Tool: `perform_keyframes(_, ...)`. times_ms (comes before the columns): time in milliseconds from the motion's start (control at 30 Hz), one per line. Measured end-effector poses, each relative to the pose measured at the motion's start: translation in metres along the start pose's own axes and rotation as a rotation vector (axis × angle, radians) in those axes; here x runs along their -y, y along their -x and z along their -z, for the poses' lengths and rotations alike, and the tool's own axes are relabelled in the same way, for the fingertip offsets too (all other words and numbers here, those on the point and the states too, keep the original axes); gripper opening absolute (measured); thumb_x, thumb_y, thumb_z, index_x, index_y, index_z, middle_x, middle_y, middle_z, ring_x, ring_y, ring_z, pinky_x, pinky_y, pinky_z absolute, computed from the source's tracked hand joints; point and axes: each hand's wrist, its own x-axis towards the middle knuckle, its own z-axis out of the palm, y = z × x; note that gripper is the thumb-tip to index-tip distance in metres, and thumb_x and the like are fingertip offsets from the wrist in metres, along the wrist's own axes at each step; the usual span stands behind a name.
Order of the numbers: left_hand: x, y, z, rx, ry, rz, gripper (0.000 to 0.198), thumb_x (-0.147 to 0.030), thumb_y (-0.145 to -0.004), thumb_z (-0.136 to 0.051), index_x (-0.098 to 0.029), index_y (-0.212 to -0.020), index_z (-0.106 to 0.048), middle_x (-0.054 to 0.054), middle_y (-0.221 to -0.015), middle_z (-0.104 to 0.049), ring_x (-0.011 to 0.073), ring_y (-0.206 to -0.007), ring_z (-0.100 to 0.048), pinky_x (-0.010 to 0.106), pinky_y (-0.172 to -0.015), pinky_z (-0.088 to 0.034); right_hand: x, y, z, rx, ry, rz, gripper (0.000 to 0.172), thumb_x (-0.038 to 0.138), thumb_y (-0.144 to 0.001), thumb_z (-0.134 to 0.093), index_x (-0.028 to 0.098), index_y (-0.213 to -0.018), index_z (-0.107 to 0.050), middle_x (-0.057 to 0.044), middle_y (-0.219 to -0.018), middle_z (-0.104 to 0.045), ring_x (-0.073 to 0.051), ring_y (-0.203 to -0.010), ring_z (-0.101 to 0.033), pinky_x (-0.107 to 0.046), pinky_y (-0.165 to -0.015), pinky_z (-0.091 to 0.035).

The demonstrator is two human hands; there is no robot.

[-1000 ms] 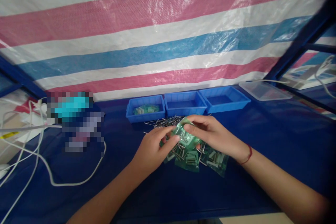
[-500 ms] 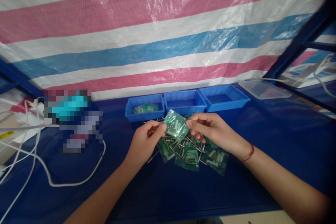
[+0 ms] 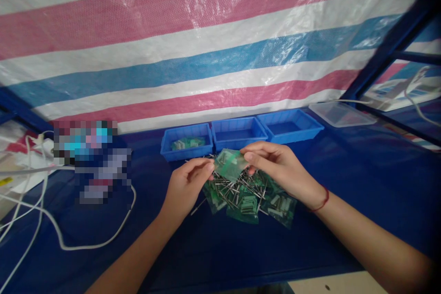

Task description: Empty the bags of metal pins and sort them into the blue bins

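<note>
A small clear-green plastic packet (image 3: 230,164) with pale pieces inside is stretched between my two hands. My left hand (image 3: 189,183) pinches its left corner between thumb and fingers. At the opposite corner, my right hand (image 3: 277,170) grips it the same way. Just below the packet lies a heap of thin metal rivets or pins (image 3: 237,188), mixed with several more green packets. One such packet (image 3: 247,209) lies at the front of the heap, and another packet (image 3: 280,206) to its right; both hold light cylindrical pieces.
Three blue trays stand in a row behind the heap: the left tray (image 3: 187,152) contains green packets, beside the middle tray (image 3: 239,141) and right tray (image 3: 292,137). A clear plastic lid (image 3: 342,115) lies at the back right. White cables (image 3: 93,247) loop across the left side.
The packet has turned in my fingers, its face now showing a brighter green band instead of the clearly visible pieces. Both hands still grip it. The view has shifted slightly.
</note>
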Motion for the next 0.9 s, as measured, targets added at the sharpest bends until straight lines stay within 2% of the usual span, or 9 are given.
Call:
perform_keyframes(167, 0.006, 0.000, 0.000, -0.011, 0.005, -0.035, 0.019, -0.031, -0.077, -0.068, -0.017, -0.090, -0.070, 0.001, -0.083, -0.072, 0.0138, -0.073, -0.066, 0.022, -0.069, -0.052, -0.007, -0.001, -0.002, -0.010, -0.099, -0.045, 0.026, 0.031, -0.069, -0.076, 0.019, -0.091, -0.066, -0.003, -0.084, -0.073, -0.010, -0.060, -0.064, -0.024, -0.057, -0.056)
perform_keyframes(300, 0.006, 0.000, -0.001, -0.012, -0.009, -0.025, 0.028, -0.030, -0.077, -0.068, -0.019, -0.103, -0.069, 0.001, -0.085, -0.072, 0.0141, -0.076, -0.066, 0.022, -0.070, -0.053, -0.009, -0.001, -0.003, -0.030, -0.112, -0.062, 0.028, 0.029, -0.068, -0.077, 0.019, -0.091, -0.066, -0.002, -0.081, -0.073, -0.010, -0.060, -0.065, -0.024, -0.058, -0.057)
perform_keyframes(467, 0.007, 0.001, -0.002, 0.028, -0.052, -0.030, 0.027, -0.031, -0.080, -0.065, -0.017, -0.102, -0.070, 0.005, -0.103, -0.071, 0.0171, -0.088, -0.066, 0.026, -0.080, -0.052, -0.007, 0.000, -0.005, -0.059, -0.091, -0.061, 0.027, 0.029, -0.066, -0.077, 0.018, -0.088, -0.066, -0.003, -0.079, -0.073, -0.013, -0.060, -0.065, -0.028, -0.058, -0.058)
perform_keyframes(633, 0.011, -0.001, 0.002, 0.014, -0.192, -0.056, 0.024, -0.034, -0.082, -0.062, -0.020, -0.100, -0.070, 0.003, -0.095, -0.072, 0.0176, -0.084, -0.066, 0.026, -0.076, -0.049, -0.007, 0.000, -0.005, -0.039, -0.072, -0.032, 0.026, 0.029, -0.071, -0.073, 0.018, -0.093, -0.064, -0.003, -0.077, -0.073, -0.013, -0.060, -0.066, -0.027, -0.058, -0.057)
perform_keyframes(700, 0.009, -0.006, 0.009, -0.074, -0.220, -0.068, 0.024, -0.036, -0.082, -0.062, -0.020, -0.097, -0.071, 0.003, -0.093, -0.072, 0.0178, -0.084, -0.065, 0.026, -0.076, -0.048, -0.006, 0.000, -0.002, -0.040, -0.064, -0.004, 0.025, 0.031, -0.076, -0.069, 0.018, -0.096, -0.062, -0.004, -0.078, -0.072, -0.014, -0.062, -0.067, -0.027, -0.057, -0.055)
perform_keyframes(833, 0.002, -0.029, 0.033, -0.412, -0.104, -0.093, 0.030, -0.038, -0.078, -0.064, -0.017, -0.100, -0.071, 0.004, -0.096, -0.072, 0.0188, -0.089, -0.065, 0.027, -0.081, -0.048, 0.000, -0.002, 0.006, -0.150, -0.024, 0.063, 0.018, 0.033, -0.081, -0.063, 0.018, -0.091, -0.063, -0.003, -0.077, -0.070, -0.011, -0.059, -0.063, -0.024, -0.053, -0.051)
perform_keyframes(900, 0.002, -0.043, 0.044, -0.507, -0.116, -0.086, 0.034, -0.037, -0.077, -0.063, -0.015, -0.103, -0.070, 0.006, -0.097, -0.072, 0.0197, -0.089, -0.065, 0.028, -0.080, -0.049, 0.002, -0.002, 0.009, -0.190, -0.012, 0.089, 0.014, 0.032, -0.083, -0.062, 0.019, -0.088, -0.063, -0.001, -0.073, -0.067, -0.010, -0.056, -0.060, -0.023, -0.051, -0.048)
